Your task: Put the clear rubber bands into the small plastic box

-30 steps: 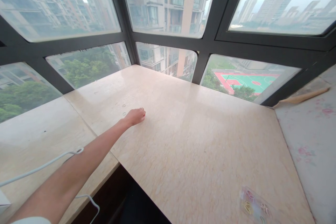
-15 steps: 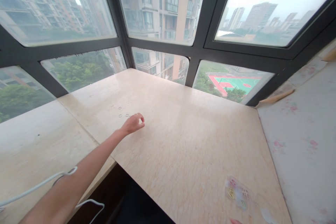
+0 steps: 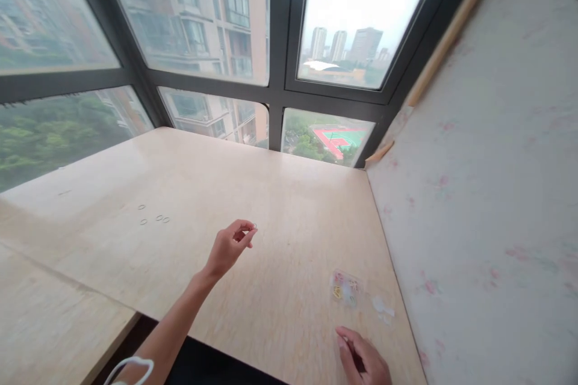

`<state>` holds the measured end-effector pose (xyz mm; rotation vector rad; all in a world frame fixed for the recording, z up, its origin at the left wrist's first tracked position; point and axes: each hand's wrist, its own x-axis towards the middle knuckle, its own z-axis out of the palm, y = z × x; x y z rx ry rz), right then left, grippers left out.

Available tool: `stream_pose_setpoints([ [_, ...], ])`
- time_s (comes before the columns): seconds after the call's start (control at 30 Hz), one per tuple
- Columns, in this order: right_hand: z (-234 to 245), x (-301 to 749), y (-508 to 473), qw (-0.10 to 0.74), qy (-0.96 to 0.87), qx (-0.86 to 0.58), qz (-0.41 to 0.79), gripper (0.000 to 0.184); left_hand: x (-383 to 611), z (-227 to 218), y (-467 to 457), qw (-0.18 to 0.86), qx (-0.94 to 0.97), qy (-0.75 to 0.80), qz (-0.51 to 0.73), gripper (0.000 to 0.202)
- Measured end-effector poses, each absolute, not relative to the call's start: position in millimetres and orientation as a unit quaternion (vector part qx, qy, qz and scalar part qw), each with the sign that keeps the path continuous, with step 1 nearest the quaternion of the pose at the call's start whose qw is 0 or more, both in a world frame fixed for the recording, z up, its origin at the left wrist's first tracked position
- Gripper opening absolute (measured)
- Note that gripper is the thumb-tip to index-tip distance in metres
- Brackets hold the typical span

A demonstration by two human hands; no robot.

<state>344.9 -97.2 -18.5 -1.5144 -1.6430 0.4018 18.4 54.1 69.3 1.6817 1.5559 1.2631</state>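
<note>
My left hand is raised over the middle of the tabletop. Its thumb and forefinger pinch a small thin ring, of which just an edge shows. Close to the front edge, my right hand is closed, its thumb and forefinger together; what lies between them, if anything, is hidden. Beyond the right hand sits a small clear plastic box with pink, yellow and green rings inside. Left of my left hand, several thin rings lie flat, among them one ring a little farther back.
The pale marbled tabletop reaches to dark window frames at the back. A flowered wall borders it on the right. White translucent pieces lie beside the box. A white cable loops by my left forearm.
The view has turned right. My left hand has moved right, away from the loose rings, with a ring in its fingertips. My right hand has come further into view.
</note>
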Motion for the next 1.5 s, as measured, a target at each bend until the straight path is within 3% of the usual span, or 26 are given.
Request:
stream_pose_setpoints([
  [0.5, 7, 341, -96, 0.372, -0.678, -0.607, 0.182, 0.024, 153, 70, 25, 0.351, 0.759, 0.402, 0.374, 0.015],
  [0.93, 8, 343, -96, 0.392, -0.651, -0.608, 0.229, 0.023, 214, 49, 26, 0.275, 0.873, 0.318, 0.246, 0.013],
  [1.2, 11, 344, -94, 0.398, -0.641, -0.609, 0.243, 0.023, 219, 45, 32, 0.256, 0.881, 0.358, 0.171, 0.012],
  [1.5, 13, 343, -94, 0.400, -0.636, -0.609, 0.253, 0.023, 218, 53, 30, 0.238, 0.884, 0.349, 0.199, 0.013],
])
